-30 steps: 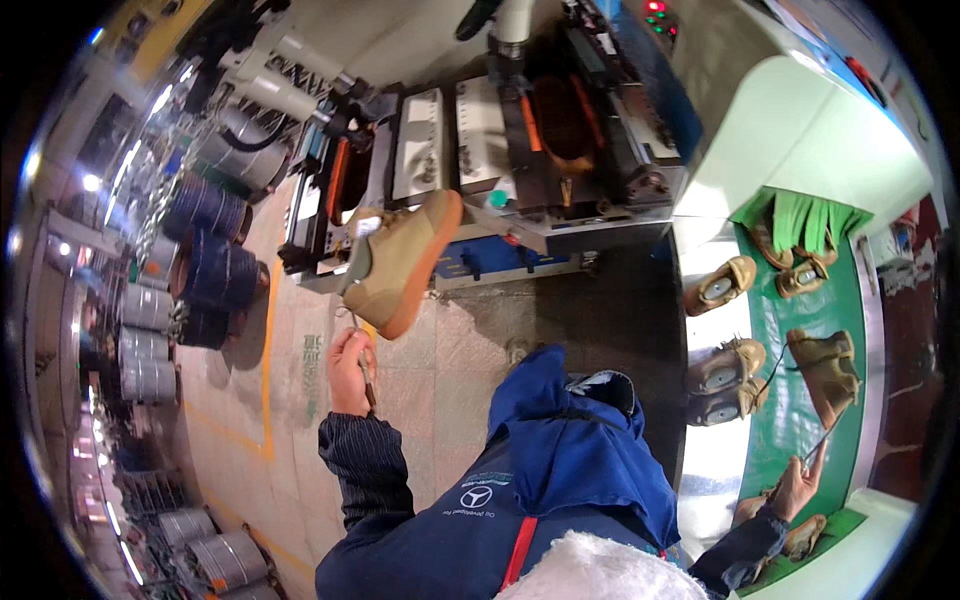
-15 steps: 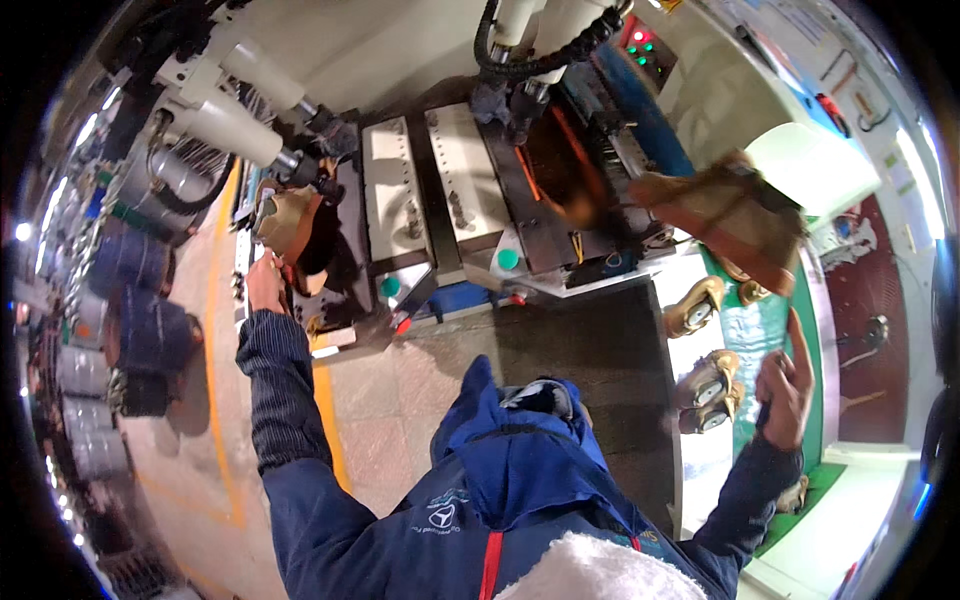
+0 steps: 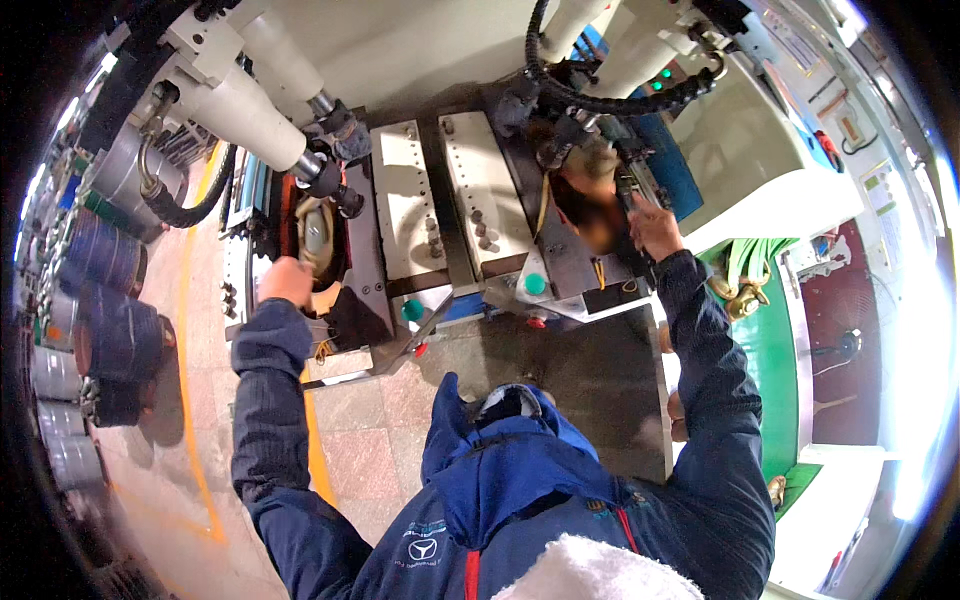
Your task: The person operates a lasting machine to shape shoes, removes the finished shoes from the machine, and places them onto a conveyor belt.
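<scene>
In the left station of a machine lies a tan shoe (image 3: 318, 258) on a last with a grey top. Beside its near end is my left hand (image 3: 287, 282), fingers curled closed; what they grip is hidden. My right hand (image 3: 655, 230) reaches into the right station, its fingers bent against the dark parts there. I cannot make out what it grips. Just left of that hand, a blurred brown shoe (image 3: 590, 195) sits in the right station under a black-tipped press arm (image 3: 568, 138).
White press arms (image 3: 225, 95) hang over the left station. Two pale drilled plates (image 3: 405, 200) lie between the stations, with green buttons (image 3: 412, 310) in front. At right, gold-coloured shoe parts (image 3: 745, 298) stand on a green surface (image 3: 780, 370). Dark drums (image 3: 122, 335) stand at far left.
My right hand has moved from the right-hand bench to the right station; the brown shoe beside it now sits in that station. The left shoe has gone down into the left station. My view has shifted.
</scene>
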### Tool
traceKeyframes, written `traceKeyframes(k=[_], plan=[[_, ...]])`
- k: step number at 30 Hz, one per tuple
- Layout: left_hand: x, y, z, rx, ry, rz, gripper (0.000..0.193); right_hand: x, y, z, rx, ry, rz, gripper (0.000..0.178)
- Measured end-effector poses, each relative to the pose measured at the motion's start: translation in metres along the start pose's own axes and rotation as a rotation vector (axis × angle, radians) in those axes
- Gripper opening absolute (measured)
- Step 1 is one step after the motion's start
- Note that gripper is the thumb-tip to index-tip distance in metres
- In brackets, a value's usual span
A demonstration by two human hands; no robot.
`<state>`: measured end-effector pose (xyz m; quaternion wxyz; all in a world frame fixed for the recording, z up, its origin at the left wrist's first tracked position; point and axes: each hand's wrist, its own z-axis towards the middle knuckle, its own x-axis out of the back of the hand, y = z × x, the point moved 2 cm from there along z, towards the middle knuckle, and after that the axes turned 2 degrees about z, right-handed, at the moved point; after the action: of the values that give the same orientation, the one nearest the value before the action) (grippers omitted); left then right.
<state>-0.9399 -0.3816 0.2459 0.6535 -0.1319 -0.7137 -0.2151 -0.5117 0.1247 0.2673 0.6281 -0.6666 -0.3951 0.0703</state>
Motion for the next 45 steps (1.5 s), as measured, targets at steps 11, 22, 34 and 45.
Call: traceKeyframes(k=[11,22,34,45], plan=[[-0.032,-0.021,0.010,0.109,-0.128,0.081,0.039,-0.046,0.035,-0.019,-0.135,-0.157,-0.402,0.056],[-0.008,0.016,-0.024,-0.017,0.015,-0.072,0.038,-0.045,0.020,-0.058,0.326,0.135,-1.009,0.047],[-0.043,0.192,-0.090,-0.634,0.502,-0.087,0.045,-0.238,0.003,-0.029,0.727,0.120,-0.858,0.040],[-0.049,0.172,-0.169,-0.573,0.253,-0.691,0.020,-0.139,-0.002,-0.138,0.820,0.232,-0.497,0.022]])
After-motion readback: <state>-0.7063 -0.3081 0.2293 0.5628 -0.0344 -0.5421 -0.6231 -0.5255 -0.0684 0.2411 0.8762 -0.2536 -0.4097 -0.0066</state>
